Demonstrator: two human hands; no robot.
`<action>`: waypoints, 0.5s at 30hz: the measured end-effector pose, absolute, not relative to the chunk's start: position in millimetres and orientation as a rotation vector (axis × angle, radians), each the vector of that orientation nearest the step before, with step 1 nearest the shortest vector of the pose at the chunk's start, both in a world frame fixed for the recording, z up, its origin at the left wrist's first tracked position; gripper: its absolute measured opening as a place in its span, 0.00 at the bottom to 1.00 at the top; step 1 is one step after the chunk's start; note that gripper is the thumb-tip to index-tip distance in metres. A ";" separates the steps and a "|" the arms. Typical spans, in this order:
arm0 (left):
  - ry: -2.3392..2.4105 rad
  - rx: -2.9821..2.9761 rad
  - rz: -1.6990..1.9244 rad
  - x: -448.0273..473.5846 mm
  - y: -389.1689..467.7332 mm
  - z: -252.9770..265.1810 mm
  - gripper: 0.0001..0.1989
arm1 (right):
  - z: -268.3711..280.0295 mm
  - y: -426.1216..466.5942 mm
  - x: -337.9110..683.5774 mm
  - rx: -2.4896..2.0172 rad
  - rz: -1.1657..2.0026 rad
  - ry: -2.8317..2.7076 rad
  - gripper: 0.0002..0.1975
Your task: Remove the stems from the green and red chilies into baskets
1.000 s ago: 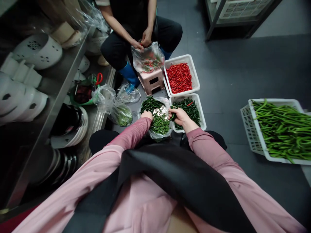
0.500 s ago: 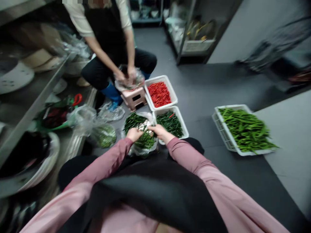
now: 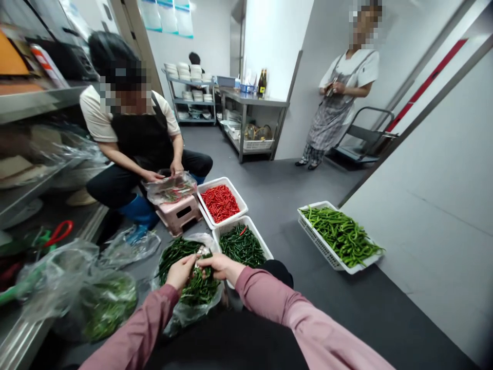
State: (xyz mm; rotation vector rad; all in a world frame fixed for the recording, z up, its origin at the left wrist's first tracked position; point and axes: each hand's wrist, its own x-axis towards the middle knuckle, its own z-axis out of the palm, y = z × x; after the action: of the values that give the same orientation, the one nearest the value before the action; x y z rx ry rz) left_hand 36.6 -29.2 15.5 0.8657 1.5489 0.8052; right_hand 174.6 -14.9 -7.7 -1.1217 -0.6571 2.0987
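Note:
My left hand point(image 3: 179, 273) is closed in a pinch over an open plastic bag point(image 3: 208, 303); what its fingertips hold is too small to make out. Close beside it, my right hand point(image 3: 222, 266) is closed around a few dark green chilies point(image 3: 208, 269). More long green chilies point(image 3: 198, 289) fill the bag beneath both hands, with small pale pieces among them. Just past my right hand, a white basket point(image 3: 265, 245) holds dark green chilies with one red one on top. Red chilies point(image 3: 220, 203) fill another white basket behind it.
A seated co-worker point(image 3: 136, 123) handles a plastic bag point(image 3: 171, 188) on a pink stool point(image 3: 177, 213). Bright green peppers point(image 3: 339, 234) heap a basket at right. Another person point(image 3: 339, 97) stands by a cart point(image 3: 360, 146). Plastic bags point(image 3: 110, 303) and a shelf lie left.
My view has lifted, bringing the back of the room and the standing person into sight. Both hands stay close together over the bag. The co-worker's hands have moved apart on their bag.

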 end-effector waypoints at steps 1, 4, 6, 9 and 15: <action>1.532 0.833 0.780 41.7 -29.9 16.3 0.23 | -9.2 -16.9 174.0 -1.093 2.120 -0.702 0.13; 1.409 0.674 0.748 53.1 -31.6 21.9 0.15 | -12.5 -19.9 173.6 -1.093 2.119 -0.746 0.13; 1.301 0.581 0.753 55.0 -32.5 25.8 0.11 | -13.4 -19.4 174.3 -1.087 2.085 -0.740 0.14; 1.250 0.535 0.748 51.3 -35.3 24.3 0.09 | -13.2 -16.3 175.3 -1.102 1.916 -0.698 0.13; 1.285 0.764 0.588 43.5 -49.0 13.9 0.14 | -0.9 -17.4 175.3 -1.243 1.791 -0.610 0.10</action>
State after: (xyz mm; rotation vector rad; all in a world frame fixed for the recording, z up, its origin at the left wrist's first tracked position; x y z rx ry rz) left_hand 43.5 -49.0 13.9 0.7642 1.2850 0.5877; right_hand 175.3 -17.4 -0.9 -1.2434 -0.6097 1.7909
